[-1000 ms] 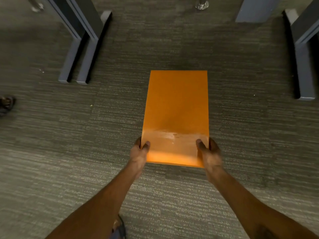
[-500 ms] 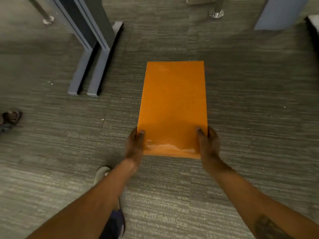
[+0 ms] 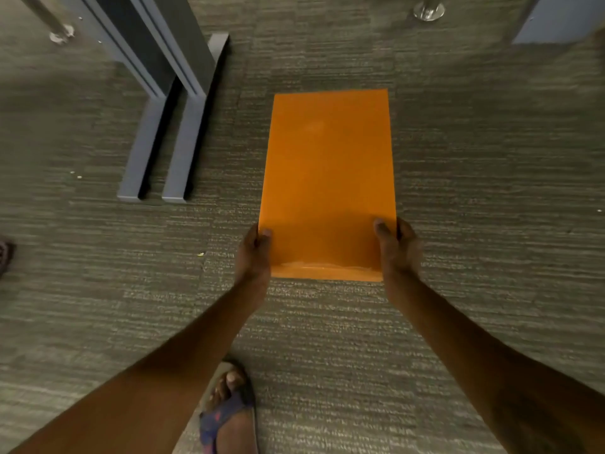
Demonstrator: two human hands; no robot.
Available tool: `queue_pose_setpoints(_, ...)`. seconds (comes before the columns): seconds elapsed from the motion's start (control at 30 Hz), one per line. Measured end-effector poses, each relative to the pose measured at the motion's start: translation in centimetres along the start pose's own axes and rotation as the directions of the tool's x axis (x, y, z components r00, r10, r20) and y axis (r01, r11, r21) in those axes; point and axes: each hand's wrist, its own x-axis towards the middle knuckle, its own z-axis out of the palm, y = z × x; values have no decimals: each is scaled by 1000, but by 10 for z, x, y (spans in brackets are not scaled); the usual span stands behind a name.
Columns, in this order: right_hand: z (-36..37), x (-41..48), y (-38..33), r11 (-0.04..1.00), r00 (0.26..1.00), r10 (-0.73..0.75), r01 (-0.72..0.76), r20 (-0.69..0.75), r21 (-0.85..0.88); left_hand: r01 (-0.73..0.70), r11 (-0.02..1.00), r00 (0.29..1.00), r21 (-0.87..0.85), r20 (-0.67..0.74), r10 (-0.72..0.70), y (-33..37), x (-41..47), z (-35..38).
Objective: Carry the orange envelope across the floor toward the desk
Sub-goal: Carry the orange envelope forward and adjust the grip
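Observation:
A plain orange envelope (image 3: 329, 178) is held flat out in front of me above grey carpet, its long side pointing away. My left hand (image 3: 253, 257) pinches its near left edge with the thumb on top. At the near right edge my right hand (image 3: 397, 250) grips it the same way. Both forearms reach in from the bottom of the head view. No desk top is in view.
Two grey L-shaped furniture feet (image 3: 163, 152) rest on the carpet at the upper left. A chrome leg base (image 3: 429, 9) and a pale blue panel (image 3: 559, 21) are at the top right. My sandalled foot (image 3: 229, 407) steps forward below; another shoe (image 3: 5, 253) shows at the left edge.
I have walked forward: the grey feet slid down and right in view, and my sandalled foot came forward. Both hands kept their hold on the envelope.

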Motion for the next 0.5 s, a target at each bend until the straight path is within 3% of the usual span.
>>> queue_pose_setpoints(0.13,19,9,-3,1000,1000,19,-19,2,11,-1,999,1000,36,-18,2,0,21,-3)
queue_pose_setpoints(0.5,42,23,-5,986,999,-42,39,-13,-161,-83,974,996,211,-10,87,-4,50,-10)
